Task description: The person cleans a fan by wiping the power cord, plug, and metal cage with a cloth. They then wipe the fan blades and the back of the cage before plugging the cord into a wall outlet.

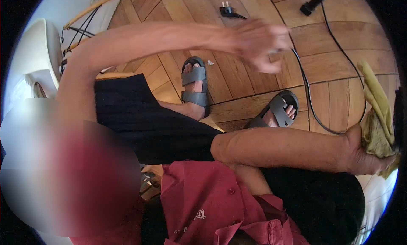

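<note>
My left hand (263, 45) is raised over the wooden floor at the upper middle, its arm reaching in from the left. Motion blurs its fingers, which look partly bent, and whether they hold anything cannot be made out. At the right edge my right hand (371, 158) is closed on a crumpled olive-green cloth (377, 113). The cloth hangs out on both sides of the hand, whose fingertips are largely hidden.
A black plug (228, 10) and a looping black cable (307, 90) lie on the parquet floor (237, 79). My sandalled feet (195, 88) rest there. A white chair (40, 50) stands at the left. A dark furniture leg (313, 3) is at the top right.
</note>
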### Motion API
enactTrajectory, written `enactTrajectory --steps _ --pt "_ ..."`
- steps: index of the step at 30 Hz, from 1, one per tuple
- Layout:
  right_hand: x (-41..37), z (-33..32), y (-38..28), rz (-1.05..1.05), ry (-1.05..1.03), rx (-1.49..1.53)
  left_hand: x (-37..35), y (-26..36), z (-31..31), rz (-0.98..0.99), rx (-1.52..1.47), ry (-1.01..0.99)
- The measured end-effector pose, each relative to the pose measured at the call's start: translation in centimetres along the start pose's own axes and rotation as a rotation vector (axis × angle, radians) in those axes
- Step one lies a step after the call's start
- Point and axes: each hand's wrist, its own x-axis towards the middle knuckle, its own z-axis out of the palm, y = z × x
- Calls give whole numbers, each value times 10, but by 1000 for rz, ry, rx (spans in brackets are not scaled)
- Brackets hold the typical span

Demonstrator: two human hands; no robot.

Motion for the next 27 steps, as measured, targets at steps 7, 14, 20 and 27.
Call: enactTrajectory --steps 7,14,20,27 --pt "-24 39 35 142 -22 13 -178 -72 70 70 429 -340" --pt "-64 80 49 156 -62 -23 -187 -88 66 199 557 -261" --pt "-77 98 40 160 -19 25 -208 -109 -10 -130 509 -147" --pt "-90 107 33 141 -27 91 -217 -58 -89 -485 447 -211"
